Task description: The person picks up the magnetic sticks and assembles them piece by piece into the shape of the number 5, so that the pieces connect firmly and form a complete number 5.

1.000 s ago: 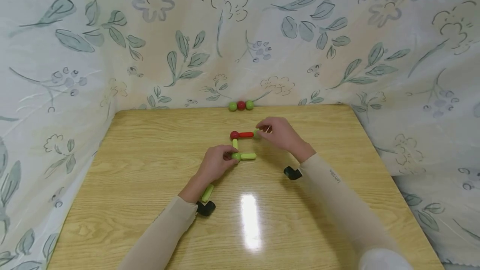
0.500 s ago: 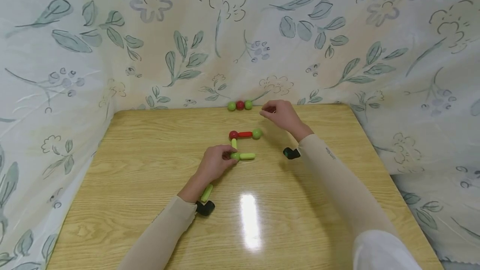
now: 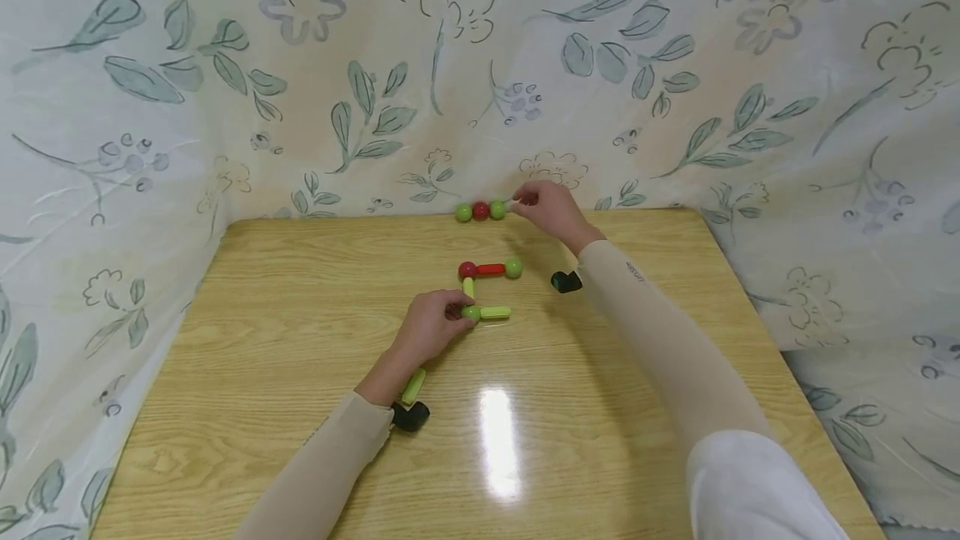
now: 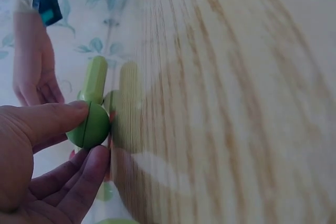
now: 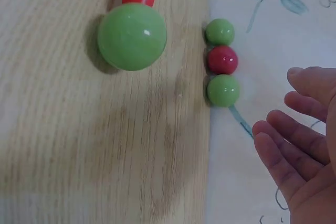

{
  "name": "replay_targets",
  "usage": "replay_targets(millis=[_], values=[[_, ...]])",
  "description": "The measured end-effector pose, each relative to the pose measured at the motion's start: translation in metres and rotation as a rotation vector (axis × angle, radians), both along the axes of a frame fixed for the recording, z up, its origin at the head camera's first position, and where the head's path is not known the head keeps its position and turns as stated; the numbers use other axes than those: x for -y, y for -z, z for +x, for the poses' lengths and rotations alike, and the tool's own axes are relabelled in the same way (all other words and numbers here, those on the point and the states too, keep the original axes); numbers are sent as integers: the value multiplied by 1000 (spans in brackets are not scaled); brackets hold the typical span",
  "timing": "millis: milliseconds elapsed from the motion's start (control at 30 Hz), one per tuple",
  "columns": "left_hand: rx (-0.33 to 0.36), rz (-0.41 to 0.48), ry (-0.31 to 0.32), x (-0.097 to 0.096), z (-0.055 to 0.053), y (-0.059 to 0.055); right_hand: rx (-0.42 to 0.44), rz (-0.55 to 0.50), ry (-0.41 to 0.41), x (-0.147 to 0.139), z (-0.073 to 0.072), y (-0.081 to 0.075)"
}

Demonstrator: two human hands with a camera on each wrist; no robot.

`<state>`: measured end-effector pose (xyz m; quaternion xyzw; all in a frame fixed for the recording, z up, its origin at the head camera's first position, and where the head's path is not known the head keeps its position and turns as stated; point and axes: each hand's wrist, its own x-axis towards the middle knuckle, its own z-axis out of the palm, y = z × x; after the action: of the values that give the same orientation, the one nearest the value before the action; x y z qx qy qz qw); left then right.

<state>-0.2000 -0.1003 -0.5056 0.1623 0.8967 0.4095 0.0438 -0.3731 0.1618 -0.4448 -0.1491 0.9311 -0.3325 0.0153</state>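
My left hand (image 3: 431,325) pinches a green ball (image 4: 93,125) between thumb and fingertips, low over the table. From that ball a lime rod (image 3: 495,312) points right, and another lime rod (image 3: 468,286) runs back to a red ball (image 3: 467,271). A red rod (image 3: 491,269) links the red ball to a second green ball (image 5: 132,36). At the table's back edge, my right hand (image 3: 551,208) hovers just right of a row of balls; its fingers are parted and hold nothing. The row's nearest member is a green ball (image 5: 223,91).
A red ball (image 5: 222,60) and another green ball (image 5: 220,32) complete the row against the floral cloth (image 3: 300,107). One loose lime rod (image 3: 413,387) lies beside my left wrist on the wooden table (image 3: 600,440).
My right hand has left the green ball at the red rod's end and moved back to the row of balls. The left hand keeps its place on its green ball.
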Motion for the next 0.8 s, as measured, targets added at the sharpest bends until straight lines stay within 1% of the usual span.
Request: replay_targets(millis=[133, 267, 467, 667, 800], values=[[-8, 2, 10, 1, 0, -1, 54, 19, 3, 5, -11, 1], [-7, 6, 15, 1, 0, -2, 98, 53, -16, 10, -19, 6], [-3, 9, 7, 1, -1, 1, 80, 91, -26, 16, -26, 13], [7, 13, 5, 1, -2, 4, 101, 140, -33, 24, -26, 19], [8, 8, 1, 1, -2, 4, 78, 193, -59, 28, -28, 23]])
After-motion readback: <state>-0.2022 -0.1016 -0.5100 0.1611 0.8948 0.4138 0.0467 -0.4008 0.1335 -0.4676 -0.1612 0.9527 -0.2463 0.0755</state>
